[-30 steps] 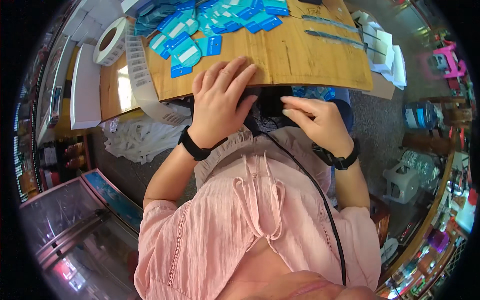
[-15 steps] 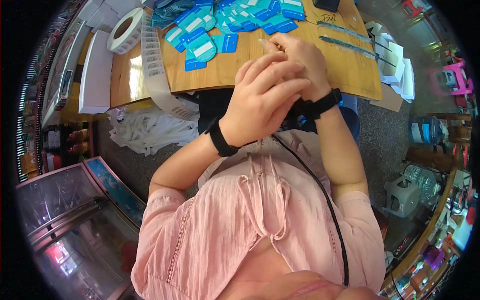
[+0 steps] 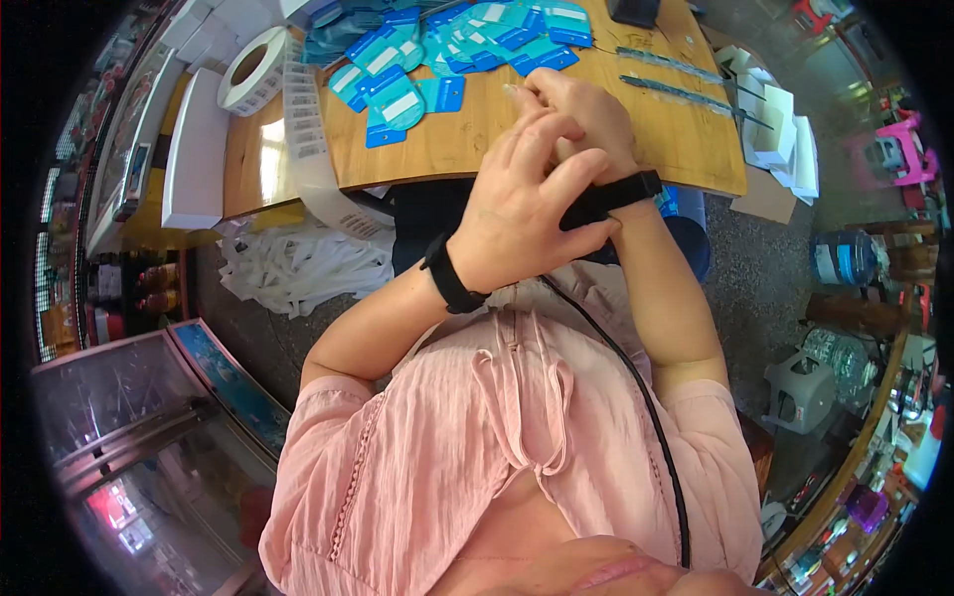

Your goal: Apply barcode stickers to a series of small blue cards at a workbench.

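Note:
My left hand [image 3: 522,204] lies across my right wrist with its fingers apart, touching the black wristband [image 3: 608,197] there. My right hand [image 3: 578,107] sits just beyond it over the wooden table [image 3: 477,144], fingers curled in, with nothing visible in them. My left wrist carries its own black band [image 3: 449,280]. A heap of blue and teal tags [image 3: 447,45] lies on the table past both hands.
A roll of white labels [image 3: 253,70] trails a strip [image 3: 310,159] over the table's near edge. A white box [image 3: 194,149] lies at left, clear strips [image 3: 686,79] and white boxes [image 3: 775,124] at right. White bags [image 3: 298,266] and a glass cabinet [image 3: 149,417] stand below left.
My hands were apart at the table edge a second ago. They have come together, the left hand now lying over the right wrist, and the view has shifted slightly.

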Motion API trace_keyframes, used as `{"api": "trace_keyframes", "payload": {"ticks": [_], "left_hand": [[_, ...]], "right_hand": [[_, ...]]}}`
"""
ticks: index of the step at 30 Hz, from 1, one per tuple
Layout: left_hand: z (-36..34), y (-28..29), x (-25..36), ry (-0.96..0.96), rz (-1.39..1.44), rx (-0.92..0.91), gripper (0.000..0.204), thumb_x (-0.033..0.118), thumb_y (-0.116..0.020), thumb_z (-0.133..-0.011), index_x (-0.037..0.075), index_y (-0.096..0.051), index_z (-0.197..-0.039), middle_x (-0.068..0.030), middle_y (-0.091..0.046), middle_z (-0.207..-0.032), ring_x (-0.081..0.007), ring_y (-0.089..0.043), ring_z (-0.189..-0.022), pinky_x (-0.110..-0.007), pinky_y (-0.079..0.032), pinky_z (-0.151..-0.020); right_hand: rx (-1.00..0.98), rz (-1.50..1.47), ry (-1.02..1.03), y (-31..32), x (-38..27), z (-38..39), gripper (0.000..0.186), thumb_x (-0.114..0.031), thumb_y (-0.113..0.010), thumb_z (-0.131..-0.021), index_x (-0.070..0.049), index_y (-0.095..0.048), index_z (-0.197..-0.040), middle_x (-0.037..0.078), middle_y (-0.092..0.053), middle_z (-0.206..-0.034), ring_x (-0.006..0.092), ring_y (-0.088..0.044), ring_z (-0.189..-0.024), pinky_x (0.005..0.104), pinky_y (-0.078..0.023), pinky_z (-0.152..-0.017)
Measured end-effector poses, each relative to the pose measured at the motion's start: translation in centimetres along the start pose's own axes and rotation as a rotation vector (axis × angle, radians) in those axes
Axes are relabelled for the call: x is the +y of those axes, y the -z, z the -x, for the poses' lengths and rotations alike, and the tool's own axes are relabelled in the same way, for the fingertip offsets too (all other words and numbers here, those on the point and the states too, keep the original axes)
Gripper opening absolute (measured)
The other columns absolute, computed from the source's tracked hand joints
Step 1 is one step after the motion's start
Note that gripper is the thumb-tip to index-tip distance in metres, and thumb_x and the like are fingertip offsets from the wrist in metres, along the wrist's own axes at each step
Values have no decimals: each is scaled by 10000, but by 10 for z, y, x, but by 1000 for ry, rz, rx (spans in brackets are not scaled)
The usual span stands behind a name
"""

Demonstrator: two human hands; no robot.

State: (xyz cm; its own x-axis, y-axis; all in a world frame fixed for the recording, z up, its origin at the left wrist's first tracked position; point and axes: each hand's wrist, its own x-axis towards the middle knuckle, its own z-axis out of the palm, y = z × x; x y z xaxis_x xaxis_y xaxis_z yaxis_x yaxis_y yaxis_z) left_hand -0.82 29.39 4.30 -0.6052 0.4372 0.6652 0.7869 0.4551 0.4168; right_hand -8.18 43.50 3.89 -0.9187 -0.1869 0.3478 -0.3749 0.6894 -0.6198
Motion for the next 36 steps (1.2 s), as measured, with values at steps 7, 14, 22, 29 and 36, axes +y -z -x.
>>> {"api": "trace_keyframes", "payload": {"ticks": [7, 14, 22, 29, 36], "left_hand": [[10, 24, -1, -28, 145, -39, 547, 218, -880, -779, 141, -691, -1287, -179, -585, -1418, -414, -579, -1326, -510, -487, -1086], [103, 120, -60, 415, -274, 352, 390, 141, -822, -928, 49, -699, -1287, -183, -661, -1342, -386, -647, -1212, -442, -531, -1023], [124, 128, -61, 467, -205, 361, 318, 42, -798, -921, 45, -726, -1231, -149, -688, -1273, -328, -672, -1148, -395, -537, -993], [78, 96, -63, 279, -169, 198, 446, 184, -826, -905, 70, -694, -1315, -170, -669, -1399, -394, -635, -1285, -497, -495, -1085], [70, 77, -59, 242, -436, -82, 677, 314, -803, -916, 94, -569, -1512, -120, -563, -1584, -372, -492, -1490, -581, -320, -1235]], "right_hand": [[2, -17, -85, 8, -5, 6, 329, -404, -661, -1047, -90, -741, -994, 191, -742, -862, 434, -721, -815, 506, -529, -665], [9, 1, -169, 8, -24, 9, 283, -318, -739, -1034, -37, -764, -1015, 118, -692, -710, 229, -670, -613, 373, -495, -609], [55, 214, 472, -36, -47, 9, 442, -368, -773, -998, -44, -739, -1297, 129, -733, -1336, 326, -676, -1229, 439, -527, -1024], [-115, 303, 531, -39, -53, 27, 549, -326, -813, -943, -69, -692, -1412, 97, -642, -1517, 379, -483, -1506, 526, -374, -1254], [-33, 123, 407, -6, -33, 65, 408, -129, -820, -898, -64, -750, -1295, 99, -722, -1324, 357, -621, -1336, 477, -494, -1129]]}}
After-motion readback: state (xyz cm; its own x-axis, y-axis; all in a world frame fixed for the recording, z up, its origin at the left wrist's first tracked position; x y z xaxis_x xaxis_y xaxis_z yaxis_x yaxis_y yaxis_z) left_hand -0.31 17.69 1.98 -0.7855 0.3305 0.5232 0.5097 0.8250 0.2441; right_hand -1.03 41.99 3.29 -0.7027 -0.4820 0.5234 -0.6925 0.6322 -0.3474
